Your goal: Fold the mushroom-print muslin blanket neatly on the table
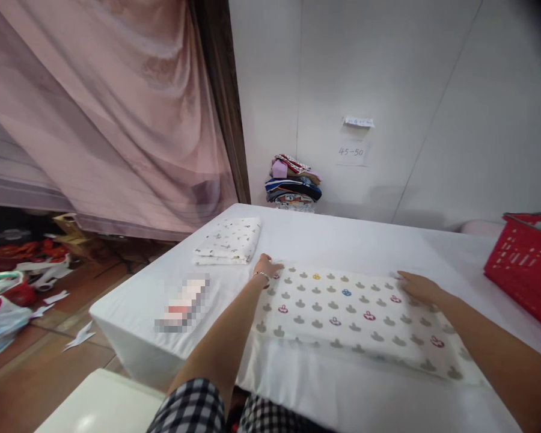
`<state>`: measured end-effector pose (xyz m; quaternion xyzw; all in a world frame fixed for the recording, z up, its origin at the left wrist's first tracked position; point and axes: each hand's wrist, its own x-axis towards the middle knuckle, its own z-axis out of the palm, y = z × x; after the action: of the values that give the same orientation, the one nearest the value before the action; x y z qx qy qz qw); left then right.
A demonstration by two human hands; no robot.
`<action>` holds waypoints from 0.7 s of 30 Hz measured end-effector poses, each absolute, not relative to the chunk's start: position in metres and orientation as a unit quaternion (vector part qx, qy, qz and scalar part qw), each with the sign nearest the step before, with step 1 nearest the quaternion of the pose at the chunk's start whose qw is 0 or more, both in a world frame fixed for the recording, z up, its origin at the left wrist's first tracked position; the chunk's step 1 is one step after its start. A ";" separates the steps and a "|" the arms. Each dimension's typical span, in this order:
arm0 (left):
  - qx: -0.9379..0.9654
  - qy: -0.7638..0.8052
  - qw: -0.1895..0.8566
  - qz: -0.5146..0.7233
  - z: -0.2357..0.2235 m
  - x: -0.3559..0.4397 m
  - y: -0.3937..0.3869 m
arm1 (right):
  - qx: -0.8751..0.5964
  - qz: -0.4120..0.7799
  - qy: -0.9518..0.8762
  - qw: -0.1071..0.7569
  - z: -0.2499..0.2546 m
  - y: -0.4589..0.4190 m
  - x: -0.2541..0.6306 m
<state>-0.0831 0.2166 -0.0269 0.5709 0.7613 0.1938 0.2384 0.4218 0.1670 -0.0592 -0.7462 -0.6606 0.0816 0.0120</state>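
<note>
A white cloth (324, 307) printed with grey and a few coloured motifs lies folded into a long rectangle on the white-covered table (333, 240), its near edge close to the table's front. My left hand (265, 269), with a bracelet at the wrist, is closed at the cloth's far left corner, thumb over the edge. At the far right corner my right hand (419, 287) holds the edge, fingers pointing left and partly hidden. Left of the cloth sits another folded white cloth (229, 240) with small dark prints. A blurred-out phone-like object (184, 304) rests nearer the table's left side.
A red plastic basket (527, 270) stands at the table's right end. Folded clothes are piled in a stack (294, 183) beyond the far edge, by the wall. A pink curtain (117, 108) hangs at left, above plastic bags (4, 325) and paper scraps on the tiled floor.
</note>
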 end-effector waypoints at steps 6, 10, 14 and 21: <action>0.605 0.732 0.257 0.181 -0.024 -0.089 0.221 | -0.738 0.102 -0.662 -0.086 -0.036 0.182 0.418; 0.618 0.723 0.253 0.176 -0.023 -0.089 0.224 | -0.720 0.107 -0.672 -0.135 -0.026 0.179 0.416; 0.620 0.722 0.242 0.187 -0.017 -0.086 0.242 | -0.715 0.108 -0.684 -0.095 -0.018 0.178 0.423; 0.608 0.739 0.226 0.183 -0.014 -0.070 0.270 | -0.762 -0.012 -0.645 -0.059 -0.013 0.180 0.407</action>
<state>-0.0698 0.2703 -0.0135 0.6076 0.7391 0.1834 0.2256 0.4074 0.1805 -0.0128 -0.7620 -0.6448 -0.0123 -0.0590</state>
